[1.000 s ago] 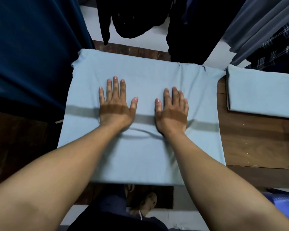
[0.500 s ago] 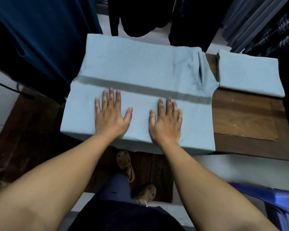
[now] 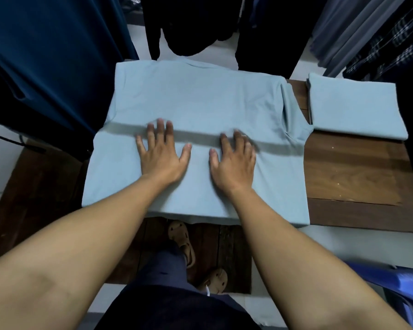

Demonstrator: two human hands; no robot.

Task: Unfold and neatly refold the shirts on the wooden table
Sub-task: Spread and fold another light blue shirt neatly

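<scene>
Shirt (image 3: pixel 200 103) flat beneath left hand (image 3: pixel 161 152), right hand (image 3: pixel 234 160).

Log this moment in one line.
left hand flat on spread light-blue shirt | right hand flat on it | folded light-blue shirt on brown wooden table

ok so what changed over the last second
The left hand and right hand, flat on the spread light blue shirt, slid back toward its near edge, then slightly forward again. Nothing gripped or let go. The folded shirt and wooden table stayed put.
</scene>
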